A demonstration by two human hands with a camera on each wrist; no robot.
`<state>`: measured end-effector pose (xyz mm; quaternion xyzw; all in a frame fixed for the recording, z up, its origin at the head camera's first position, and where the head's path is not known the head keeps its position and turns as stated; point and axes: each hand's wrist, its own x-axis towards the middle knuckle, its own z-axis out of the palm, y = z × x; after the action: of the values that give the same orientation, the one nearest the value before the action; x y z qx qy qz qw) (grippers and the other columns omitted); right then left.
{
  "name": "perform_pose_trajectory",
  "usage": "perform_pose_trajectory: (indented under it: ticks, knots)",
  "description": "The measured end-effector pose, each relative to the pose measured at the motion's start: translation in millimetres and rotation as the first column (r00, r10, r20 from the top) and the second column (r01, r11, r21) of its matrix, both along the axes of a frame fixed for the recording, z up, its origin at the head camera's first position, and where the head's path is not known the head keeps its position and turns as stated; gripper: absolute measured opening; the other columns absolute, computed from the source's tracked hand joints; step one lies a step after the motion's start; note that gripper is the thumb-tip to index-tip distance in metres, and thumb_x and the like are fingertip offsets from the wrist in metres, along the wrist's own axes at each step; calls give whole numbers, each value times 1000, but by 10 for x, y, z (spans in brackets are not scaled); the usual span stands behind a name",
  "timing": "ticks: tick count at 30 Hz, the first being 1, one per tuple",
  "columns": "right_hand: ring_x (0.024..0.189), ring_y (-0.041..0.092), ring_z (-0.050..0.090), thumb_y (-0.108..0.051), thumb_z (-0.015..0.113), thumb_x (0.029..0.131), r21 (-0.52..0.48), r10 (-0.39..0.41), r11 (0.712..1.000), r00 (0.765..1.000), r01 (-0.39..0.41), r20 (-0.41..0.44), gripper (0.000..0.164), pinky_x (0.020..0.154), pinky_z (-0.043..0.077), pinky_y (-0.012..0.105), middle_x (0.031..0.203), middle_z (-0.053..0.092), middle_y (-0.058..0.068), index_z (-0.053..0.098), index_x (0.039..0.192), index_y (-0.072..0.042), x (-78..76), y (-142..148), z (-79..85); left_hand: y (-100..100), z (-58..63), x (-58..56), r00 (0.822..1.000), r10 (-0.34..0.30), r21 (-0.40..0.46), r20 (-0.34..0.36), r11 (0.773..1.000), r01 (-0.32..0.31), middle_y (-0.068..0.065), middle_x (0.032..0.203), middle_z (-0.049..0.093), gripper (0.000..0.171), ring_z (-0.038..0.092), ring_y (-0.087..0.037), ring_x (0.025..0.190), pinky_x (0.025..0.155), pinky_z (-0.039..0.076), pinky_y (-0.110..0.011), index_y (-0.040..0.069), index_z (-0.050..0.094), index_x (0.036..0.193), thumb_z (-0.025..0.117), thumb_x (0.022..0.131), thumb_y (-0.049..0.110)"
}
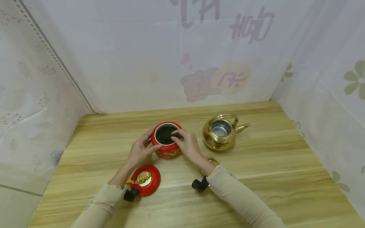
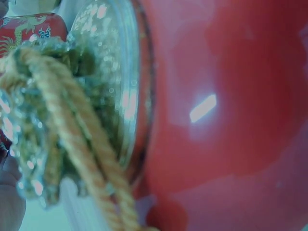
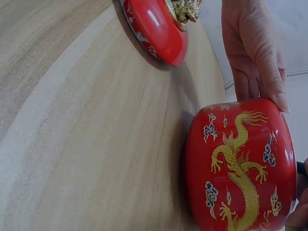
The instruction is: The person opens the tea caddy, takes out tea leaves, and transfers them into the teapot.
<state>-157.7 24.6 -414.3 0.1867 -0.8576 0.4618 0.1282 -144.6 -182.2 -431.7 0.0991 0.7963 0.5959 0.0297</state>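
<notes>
A red jar (image 1: 168, 152) with a golden dragon on its side stands upright, its white-rimmed mouth showing dark, leafy contents (image 1: 163, 135). My left hand (image 1: 139, 151) holds the jar from the left, thumb along the near rim; in the right wrist view its fingers reach behind the wall. The right hand (image 1: 187, 144) is at the mouth with thumb and fingertips drawn together. Between them, at the edge of the right wrist view, shows a small dark thing (image 3: 301, 168), mostly hidden. Beneath my left wrist lies the red lid (image 1: 154, 184) with its gold knob (image 1: 143, 179) and orange cord.
To the right, a shiny gold kettle (image 1: 218, 143) stands without its lid, a perforated strainer (image 1: 220, 130) inside and its spout to the right. A round gold piece (image 1: 213, 160) lies partly under my right forearm. Patterned cloth walls (image 1: 142, 63) border the wooden table (image 1: 256, 190).
</notes>
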Motion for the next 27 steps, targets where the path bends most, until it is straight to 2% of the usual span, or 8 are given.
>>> perform_pose_trajectory:
  ticks: [10,18,23,27]
  knots:
    - [57,6,45,-7,71,83,-106,-37,994,999,39,22,10,50,36,14,67,61,4,71,92,-2,19,56,-17,11,9,5,1000,-2,-12,-7,1000,2,-15,151,32,71,35,-31,136,104,38,-33,3,35,145,71,83,8]
    - [62,6,51,-8,70,84,-181,-67,980,990,89,123,11,55,43,14,76,68,9,71,93,-1,21,109,-20,10,24,11,1000,-5,-20,1,1000,5,-15,151,31,72,34,-31,136,104,37,-34,3,33,145,70,84,8]
    - [65,7,52,-8,69,84,-261,-56,959,977,111,208,12,56,43,15,80,68,10,71,95,-2,29,158,-41,3,32,8,1000,-10,-34,5,999,10,-14,151,31,73,33,-31,137,104,37,-35,4,33,146,70,84,9]
    - [66,7,52,-7,68,84,-333,-45,935,970,125,239,12,58,43,14,85,69,12,71,95,-1,43,189,-49,2,41,2,1000,-10,-34,7,999,10,-15,151,31,73,33,-31,137,105,37,-34,3,33,145,71,83,9]
